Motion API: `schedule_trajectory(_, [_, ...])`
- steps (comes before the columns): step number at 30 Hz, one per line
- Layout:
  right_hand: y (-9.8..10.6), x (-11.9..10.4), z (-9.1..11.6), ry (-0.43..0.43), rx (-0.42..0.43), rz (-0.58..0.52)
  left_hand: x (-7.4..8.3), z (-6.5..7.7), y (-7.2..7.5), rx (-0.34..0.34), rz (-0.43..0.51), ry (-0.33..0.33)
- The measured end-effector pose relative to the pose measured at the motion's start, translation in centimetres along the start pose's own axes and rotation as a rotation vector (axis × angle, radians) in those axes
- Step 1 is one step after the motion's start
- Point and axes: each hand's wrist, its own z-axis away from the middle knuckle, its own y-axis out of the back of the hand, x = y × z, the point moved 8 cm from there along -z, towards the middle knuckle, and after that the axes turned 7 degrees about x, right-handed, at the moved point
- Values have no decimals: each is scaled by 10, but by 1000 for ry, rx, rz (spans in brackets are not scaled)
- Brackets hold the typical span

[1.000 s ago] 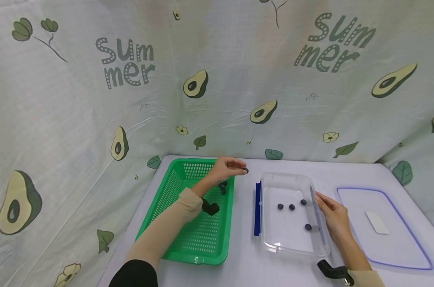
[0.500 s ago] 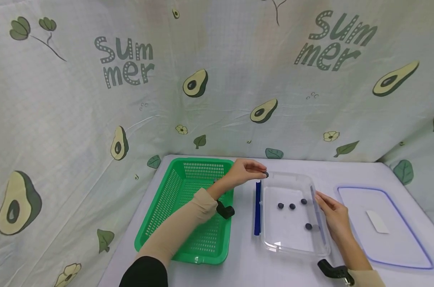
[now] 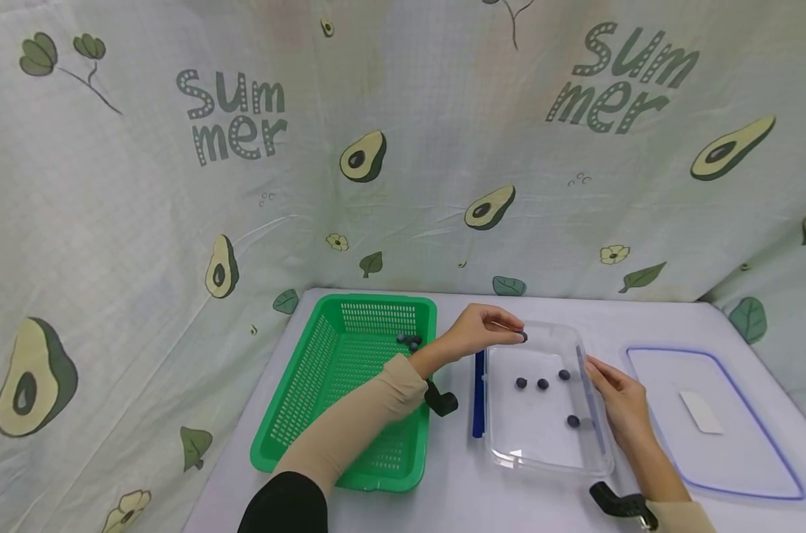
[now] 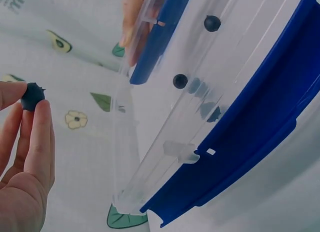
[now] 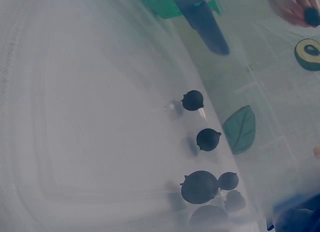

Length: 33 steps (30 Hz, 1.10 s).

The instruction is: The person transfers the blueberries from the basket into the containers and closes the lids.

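My left hand (image 3: 485,329) pinches a blueberry (image 4: 33,96) between thumb and fingertips, over the far left part of a clear plastic container (image 3: 525,437). Several blueberries lie apart on the container's floor, one of them a blueberry (image 3: 542,384) near the middle. At the container's right wall, my right hand (image 3: 621,407) holds the side; part of its grip is hidden. A blue latch flap (image 3: 479,396) hangs along the left side. Behind my left forearm stands a green basket (image 3: 279,414), with a small cluster of blueberries (image 3: 413,340) in its far right corner.
A clear lid with a blue rim (image 3: 742,396) lies at the right of the table, with a white label (image 3: 700,413) on it. A printed curtain (image 3: 416,244) hangs behind the table's far edge.
My left hand has carried the blueberry rightward from above the basket's edge to over the container, sinking slightly. The basket's berries show again. My right hand has stayed in place.
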Motion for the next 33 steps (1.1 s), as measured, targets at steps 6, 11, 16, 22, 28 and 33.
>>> schedule_trajectory(6, [1,1,0,-21,4,23,-3,-1,-4,-11,10,3])
schedule_trajectory(11, [1,0,0,-23,7,46,-6,-2,-8,-22,18,15])
schedule_trajectory(16, [1,0,1,-14,6,43,-10,-1,-13,-31,5,44])
schedule_trajectory(22, [1,0,0,-10,6,60,-14,1,-18,-44,4,92])
schedule_trajectory(28, [1,1,0,-20,0,69,-18,5,-19,-49,-15,106])
schedule_trajectory(33, [1,1,0,-21,7,23,-17,5,-19,-48,-37,102])
